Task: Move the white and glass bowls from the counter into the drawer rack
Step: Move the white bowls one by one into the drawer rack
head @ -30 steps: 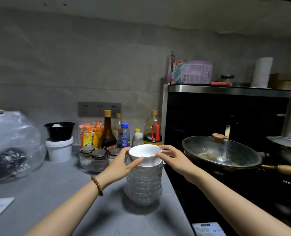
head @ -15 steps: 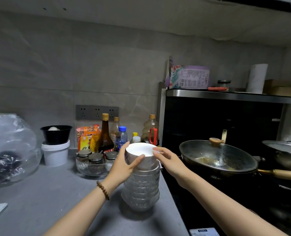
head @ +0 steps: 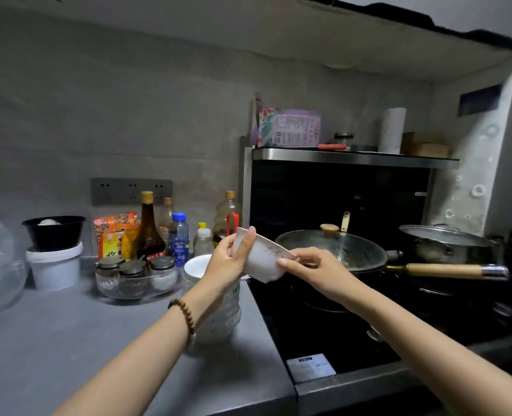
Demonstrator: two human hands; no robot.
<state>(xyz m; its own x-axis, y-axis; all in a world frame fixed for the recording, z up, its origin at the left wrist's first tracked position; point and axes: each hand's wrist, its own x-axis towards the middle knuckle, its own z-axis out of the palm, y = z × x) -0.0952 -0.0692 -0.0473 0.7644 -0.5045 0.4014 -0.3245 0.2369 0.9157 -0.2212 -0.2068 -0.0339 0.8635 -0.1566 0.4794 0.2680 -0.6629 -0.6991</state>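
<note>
Two hands are gripping one white bowl, tilted: left hand is wrapping its near wall, right hand is pinching the rim. Bowl is hanging just above the glass bowl stack, at the right edge of the counter, beside the wok.

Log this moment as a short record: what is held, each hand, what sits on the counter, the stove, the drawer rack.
Held: white bowl, tilted, in the air beside the stack
Left hand: grips the bowl's left rim
Right hand: pinches its right rim
Counter: stack of glass bowls, partly behind the left forearm; second white bowl on top
Stove: wok with its lid on
Drawer rack: not in view
</note>
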